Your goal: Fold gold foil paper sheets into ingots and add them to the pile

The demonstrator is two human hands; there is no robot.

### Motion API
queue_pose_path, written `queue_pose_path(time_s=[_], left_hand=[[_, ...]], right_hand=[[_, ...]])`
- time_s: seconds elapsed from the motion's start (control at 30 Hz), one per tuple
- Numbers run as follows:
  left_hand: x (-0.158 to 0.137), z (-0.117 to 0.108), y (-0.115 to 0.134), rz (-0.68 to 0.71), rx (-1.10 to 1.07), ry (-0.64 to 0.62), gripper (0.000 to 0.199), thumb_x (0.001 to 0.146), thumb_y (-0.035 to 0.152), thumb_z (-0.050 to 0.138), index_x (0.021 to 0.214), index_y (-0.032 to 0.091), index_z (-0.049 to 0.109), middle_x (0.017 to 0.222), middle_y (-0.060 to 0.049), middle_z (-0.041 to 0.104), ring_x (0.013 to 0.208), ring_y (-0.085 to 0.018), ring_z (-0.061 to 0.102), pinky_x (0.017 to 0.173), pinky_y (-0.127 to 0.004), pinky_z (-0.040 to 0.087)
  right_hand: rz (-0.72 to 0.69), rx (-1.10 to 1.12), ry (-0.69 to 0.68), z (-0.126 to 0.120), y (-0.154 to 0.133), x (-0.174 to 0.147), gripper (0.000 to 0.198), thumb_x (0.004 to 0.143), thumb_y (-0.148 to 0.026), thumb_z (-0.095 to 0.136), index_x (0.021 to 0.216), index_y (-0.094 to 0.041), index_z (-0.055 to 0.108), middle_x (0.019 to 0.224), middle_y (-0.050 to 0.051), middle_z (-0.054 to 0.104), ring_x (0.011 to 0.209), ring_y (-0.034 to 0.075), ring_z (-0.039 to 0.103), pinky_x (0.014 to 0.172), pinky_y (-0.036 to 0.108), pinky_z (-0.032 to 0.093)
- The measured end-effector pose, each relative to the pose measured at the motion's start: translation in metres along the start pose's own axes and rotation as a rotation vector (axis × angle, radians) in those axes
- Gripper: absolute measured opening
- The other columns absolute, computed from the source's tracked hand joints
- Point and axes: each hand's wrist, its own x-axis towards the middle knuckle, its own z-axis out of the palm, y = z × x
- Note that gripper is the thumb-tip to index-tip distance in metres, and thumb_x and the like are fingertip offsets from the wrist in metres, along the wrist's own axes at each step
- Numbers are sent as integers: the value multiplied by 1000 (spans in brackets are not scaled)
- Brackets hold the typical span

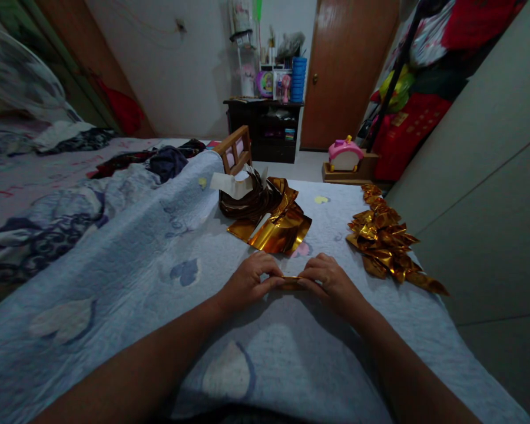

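My left hand (255,275) and my right hand (327,280) pinch the two ends of a narrow folded strip of gold foil paper (292,283) between thumbs and fingers. The strip lies level, just above or on the quilt; I cannot tell if it touches. Beyond my hands is a stack of gold foil paper sheets (280,229), some flat and shiny, others curled with brown and whitish sides up. To the right lies a pile of crumpled-looking folded gold foil pieces (382,235), running along the bed's edge.
A pale blue quilt (128,330) with heart shapes covers the bed. At its far end stands a wooden rail (242,147). Behind are a dark cabinet (265,129), a wooden door (340,70) and a pink toy (345,154). A pale panel (490,224) borders the right side.
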Motion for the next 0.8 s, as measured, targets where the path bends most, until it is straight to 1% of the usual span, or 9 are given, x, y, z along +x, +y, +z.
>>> queue_pose_path(time_s=[0.17,0.23,0.3,0.37,0.4,0.47,0.57,0.67,0.8], left_hand=[[3,-6,0,-103,-135,12,14,87,25,66,76,17,71,76,-3,65,78,-18,58,77,-30,42],[3,-10,-3,-179,-199,32,14,84,27,68,75,17,71,76,-3,65,76,-17,58,74,-30,42],[3,-12,-7,-292,-279,70,15,83,29,69,75,16,71,75,-3,65,75,-17,58,72,-29,42],[3,-13,-11,-380,-405,64,18,82,33,71,78,15,71,73,-2,65,71,-16,57,71,-28,42],[3,-12,-13,-416,-478,71,21,81,36,73,78,15,70,72,-2,64,70,-15,56,70,-28,42],[4,-10,-15,-459,-587,71,25,79,40,76,81,15,70,74,-1,64,70,-14,55,69,-26,41],[4,-5,-15,-488,-710,86,31,75,41,81,88,15,71,81,-1,65,74,-13,57,71,-25,42],[4,-2,-13,-510,-778,83,34,74,41,83,91,16,70,81,0,65,72,-12,56,70,-24,41],[4,-2,-12,-521,-784,50,34,74,40,83,94,16,70,82,0,66,73,-13,57,70,-24,41]], right_hand=[[15,68,17,-13,12,-5,22,100,-27,58,89,-21,76,82,6,71,82,22,59,75,35,43],[55,124,40,-18,17,-7,21,99,-27,59,87,-22,76,83,6,72,85,23,61,77,36,45],[120,176,87,-23,22,-8,20,98,-28,60,85,-22,74,84,6,72,86,22,62,78,36,46],[185,242,128,-26,23,-9,20,97,-28,59,85,-22,73,86,5,72,85,22,64,79,36,47],[214,283,137,-26,23,-8,17,97,-28,59,89,-21,73,88,6,72,85,21,64,78,35,48],[261,367,140,-24,18,-7,17,95,-27,58,104,-21,71,93,6,72,84,20,65,76,34,49],[270,487,103,-17,7,-4,36,93,-26,57,129,-21,59,90,2,68,80,18,63,73,32,49],[264,567,74,-11,1,-3,43,94,-26,56,137,-23,51,94,3,66,80,16,62,72,31,49],[237,549,119,-9,0,-3,45,90,-25,62,135,-25,54,105,5,63,84,17,58,74,31,49]])
